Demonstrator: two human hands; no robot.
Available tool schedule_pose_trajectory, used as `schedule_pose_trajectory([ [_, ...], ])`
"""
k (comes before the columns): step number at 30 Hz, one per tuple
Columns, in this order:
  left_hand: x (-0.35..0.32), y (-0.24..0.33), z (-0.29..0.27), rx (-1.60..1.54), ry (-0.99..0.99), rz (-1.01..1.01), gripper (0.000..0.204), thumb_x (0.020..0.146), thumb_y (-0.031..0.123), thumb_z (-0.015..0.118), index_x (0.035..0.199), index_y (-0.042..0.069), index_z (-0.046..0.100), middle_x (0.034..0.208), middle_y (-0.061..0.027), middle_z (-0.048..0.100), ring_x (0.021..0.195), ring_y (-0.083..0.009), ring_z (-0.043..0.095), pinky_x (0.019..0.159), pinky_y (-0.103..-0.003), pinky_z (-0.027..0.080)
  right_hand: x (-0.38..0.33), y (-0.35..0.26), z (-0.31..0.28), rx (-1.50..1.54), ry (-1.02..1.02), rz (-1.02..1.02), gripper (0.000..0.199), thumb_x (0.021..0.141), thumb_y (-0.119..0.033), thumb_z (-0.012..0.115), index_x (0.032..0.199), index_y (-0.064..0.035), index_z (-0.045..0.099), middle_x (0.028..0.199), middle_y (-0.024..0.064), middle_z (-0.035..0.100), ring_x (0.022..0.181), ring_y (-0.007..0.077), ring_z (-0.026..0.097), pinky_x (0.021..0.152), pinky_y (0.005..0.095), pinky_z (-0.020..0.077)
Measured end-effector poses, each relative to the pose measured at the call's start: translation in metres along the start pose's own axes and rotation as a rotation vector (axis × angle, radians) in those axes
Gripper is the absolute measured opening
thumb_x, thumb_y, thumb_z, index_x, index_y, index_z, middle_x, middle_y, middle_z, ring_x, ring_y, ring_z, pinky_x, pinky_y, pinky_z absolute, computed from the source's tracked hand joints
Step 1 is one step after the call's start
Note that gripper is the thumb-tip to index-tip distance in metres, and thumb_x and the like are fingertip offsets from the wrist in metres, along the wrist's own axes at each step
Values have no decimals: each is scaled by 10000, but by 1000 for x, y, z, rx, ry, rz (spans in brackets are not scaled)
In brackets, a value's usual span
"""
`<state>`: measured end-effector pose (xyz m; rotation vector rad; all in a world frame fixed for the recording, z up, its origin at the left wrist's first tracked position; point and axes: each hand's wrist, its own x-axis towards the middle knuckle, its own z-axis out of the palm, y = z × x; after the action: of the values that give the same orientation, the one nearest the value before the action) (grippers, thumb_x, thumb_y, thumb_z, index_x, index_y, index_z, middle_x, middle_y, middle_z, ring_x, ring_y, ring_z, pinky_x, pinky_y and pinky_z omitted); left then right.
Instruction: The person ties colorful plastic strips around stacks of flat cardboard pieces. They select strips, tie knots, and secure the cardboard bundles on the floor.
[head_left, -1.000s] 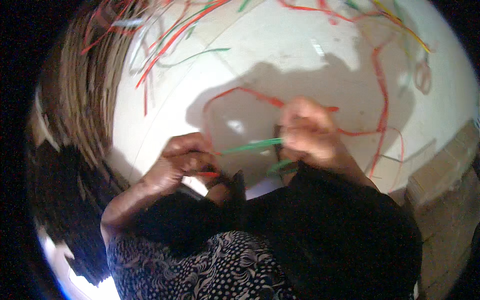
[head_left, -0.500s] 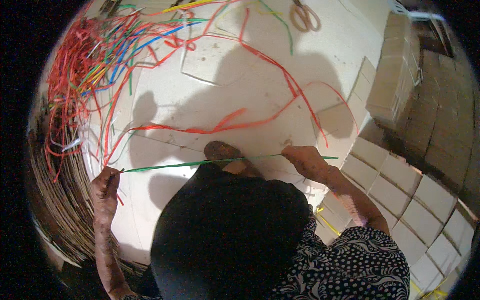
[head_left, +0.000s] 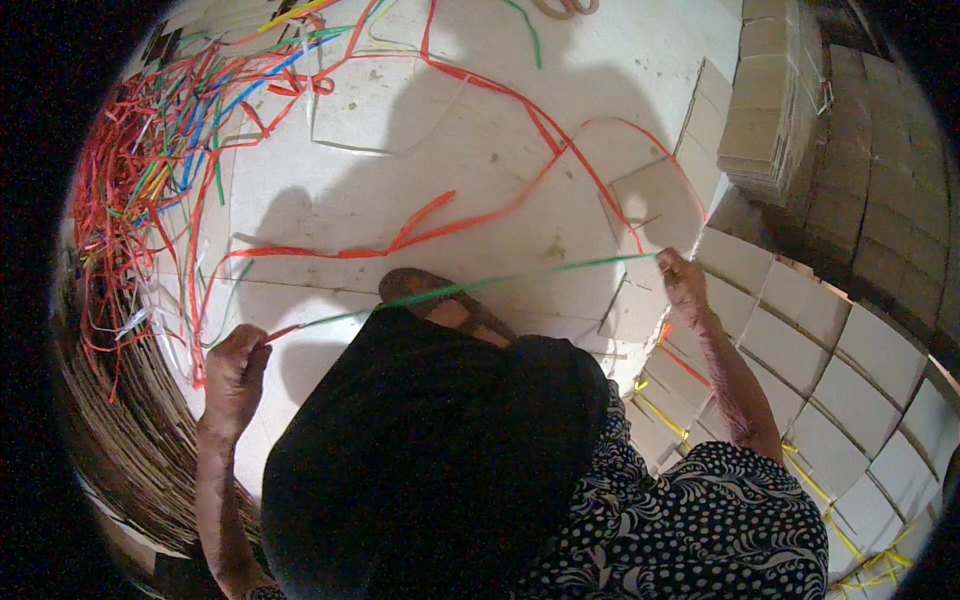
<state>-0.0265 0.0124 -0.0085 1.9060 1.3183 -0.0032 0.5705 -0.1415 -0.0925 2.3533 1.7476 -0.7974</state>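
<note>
Strip [head_left: 450, 291], green, taut: our fingers [head_left: 241, 346] pinch it at nine and three o'clock; we advise even tension.

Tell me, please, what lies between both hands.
In the head view, a green strip, red at its left end, runs from the left hand to the right hand, in front of a shoe.
</note>
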Motion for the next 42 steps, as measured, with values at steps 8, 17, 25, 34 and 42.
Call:
schedule_pose_trajectory([
  [8,70,11,8,-5,172,43,58,864,-14,507,904,3,546,756,-130,546,636,-223,480,606,-267,408,45,176,-1,-118,517,79,128,817,-137,502,910,-53,528,729,191,580,631,373,567,537,467,445],
  [17,114,27,22,-141,315,138,34,853,-27,520,834,2,517,625,-54,390,577,-98,340,515,-224,331,86,228,9,-20,236,112,127,855,-133,476,935,-36,492,768,169,586,655,358,556,602,426,454],
  [25,110,25,25,-106,322,62,46,840,-33,531,830,11,526,636,-70,432,568,-107,375,523,-220,348,105,134,3,-148,262,37,191,824,-103,503,1008,-55,483,877,215,618,810,426,590,653,495,460],
  [34,101,-35,-8,233,505,19,100,828,3,553,926,16,563,841,-128,609,757,-221,588,691,-302,463,101,164,-27,-261,222,227,174,845,-97,455,985,-98,559,857,213,609,810,413,579,667,483,439],
  [42,38,-179,-121,-849,758,-270,210,817,66,562,1020,34,605,921,-30,625,813,-140,569,757,-247,444,111,199,-107,-150,525,128,108,801,-113,531,866,-40,575,785,166,591,705,310,557,631,394,432],
])
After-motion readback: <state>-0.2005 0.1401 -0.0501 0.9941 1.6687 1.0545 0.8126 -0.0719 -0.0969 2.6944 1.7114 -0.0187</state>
